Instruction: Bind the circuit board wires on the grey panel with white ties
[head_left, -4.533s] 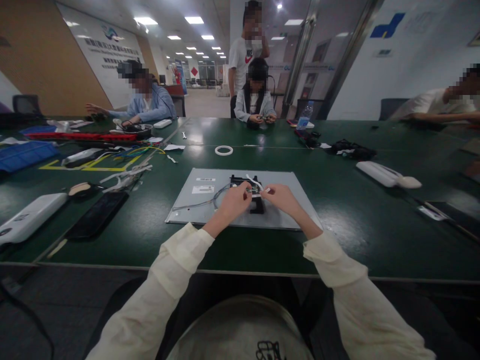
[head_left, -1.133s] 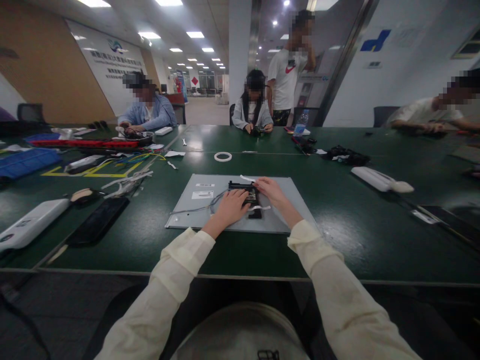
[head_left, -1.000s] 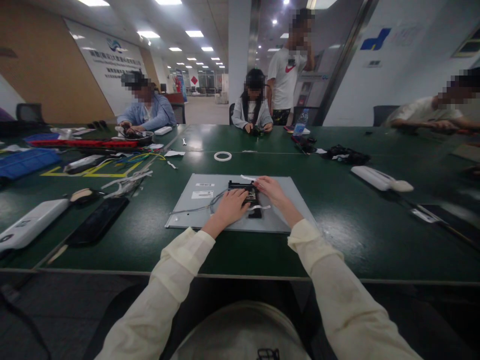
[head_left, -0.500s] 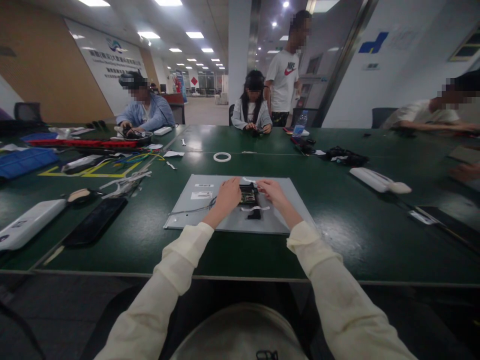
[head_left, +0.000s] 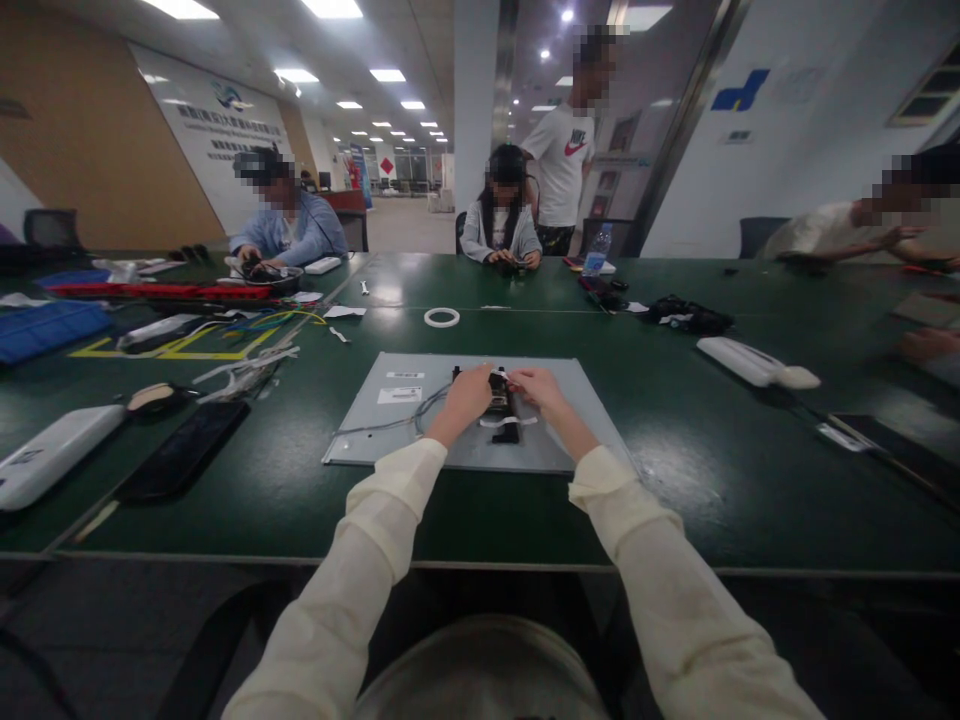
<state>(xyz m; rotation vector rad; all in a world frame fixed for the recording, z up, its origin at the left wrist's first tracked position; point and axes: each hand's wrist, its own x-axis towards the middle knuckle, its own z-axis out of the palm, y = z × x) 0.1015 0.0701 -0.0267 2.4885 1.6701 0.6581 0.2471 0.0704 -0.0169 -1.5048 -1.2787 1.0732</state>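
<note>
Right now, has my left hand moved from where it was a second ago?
Yes. Judged against the panel, your left hand has moved away from you, toward the panel's far edge.

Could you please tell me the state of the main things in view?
Left hand: over the black bracket, grip unclear
Right hand: curled near the bracket, grip unclear
Grey panel: flat, under the bracket
Lower white strip: lying across the bracket
Tape roll: lying flat
Phone: flat, dark
Bottle: upright
</note>
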